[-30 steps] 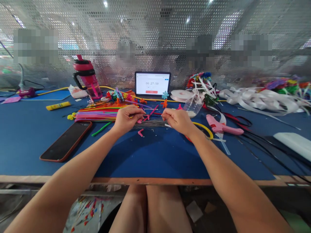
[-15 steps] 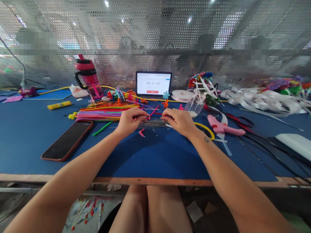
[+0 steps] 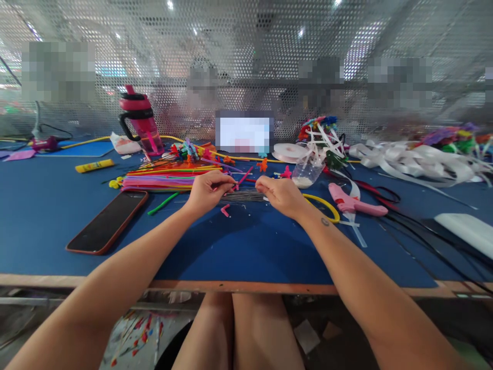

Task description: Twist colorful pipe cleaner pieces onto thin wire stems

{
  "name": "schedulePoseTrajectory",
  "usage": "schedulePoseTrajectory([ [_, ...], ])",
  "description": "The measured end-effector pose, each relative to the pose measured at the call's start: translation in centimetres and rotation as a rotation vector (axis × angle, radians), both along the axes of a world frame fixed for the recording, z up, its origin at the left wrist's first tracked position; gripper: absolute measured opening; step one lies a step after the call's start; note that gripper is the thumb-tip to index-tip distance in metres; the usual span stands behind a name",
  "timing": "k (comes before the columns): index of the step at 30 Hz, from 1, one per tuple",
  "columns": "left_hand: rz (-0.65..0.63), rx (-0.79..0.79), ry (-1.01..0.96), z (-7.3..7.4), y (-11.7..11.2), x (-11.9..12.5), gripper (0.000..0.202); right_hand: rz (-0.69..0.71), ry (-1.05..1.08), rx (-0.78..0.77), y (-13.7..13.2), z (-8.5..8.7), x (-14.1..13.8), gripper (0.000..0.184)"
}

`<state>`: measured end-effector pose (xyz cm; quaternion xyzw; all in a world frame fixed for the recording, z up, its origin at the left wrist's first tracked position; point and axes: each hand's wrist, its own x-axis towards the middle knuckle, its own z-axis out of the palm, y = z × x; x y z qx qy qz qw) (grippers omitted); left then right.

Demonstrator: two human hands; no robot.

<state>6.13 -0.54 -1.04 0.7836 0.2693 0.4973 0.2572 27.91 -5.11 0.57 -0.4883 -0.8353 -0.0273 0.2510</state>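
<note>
My left hand (image 3: 211,192) is closed in a pinch above the middle of the table. At its fingertips is a bent pink pipe cleaner (image 3: 245,176); I cannot tell whether it is gripped or lies behind them. Across a small gap, my right hand (image 3: 283,195) is closed too, fingers curled, and what they hold, if anything, is hidden. Below both hands lies a bundle of thin grey wires (image 3: 248,197). A short bent pink piece (image 3: 225,209) rests just in front. Beside my left hand is a stack of coloured pipe cleaners (image 3: 157,180).
A phone (image 3: 108,222) and green pipe cleaner (image 3: 163,203) lie left. A pink bottle (image 3: 141,121) stands behind, near a blurred screen (image 3: 244,132). On the right are a pink glue gun (image 3: 356,201), plastic cup (image 3: 307,172), ribbon roll (image 3: 289,152) and loose white ribbon (image 3: 416,162).
My right hand has turned slightly at the wrist, and its fingers are curled in more. My left hand has stayed in place.
</note>
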Motion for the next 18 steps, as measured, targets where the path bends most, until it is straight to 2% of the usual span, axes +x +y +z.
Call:
schedulePoseTrajectory([
  [3, 0.003, -0.002, -0.008, -0.02, -0.04, 0.05, 0.011, -0.007, -0.009, 0.009, -0.1, 0.18, -0.02, 0.03],
  [7, 0.03, 0.011, -0.011, 0.04, -0.33, 0.31, 0.01, -0.047, -0.037, 0.104, -0.14, 0.1, -0.15, 0.029],
  [12, 0.025, 0.005, -0.006, 0.05, -0.73, 0.66, 0.009, -0.048, -0.041, 0.268, -0.1, -0.3, -0.38, 0.018],
  [18, -0.011, -0.036, -0.034, -0.24, -0.77, 0.75, 0.009, -0.063, -0.121, 0.292, -0.16, -0.43, -0.71, 0.026],
])
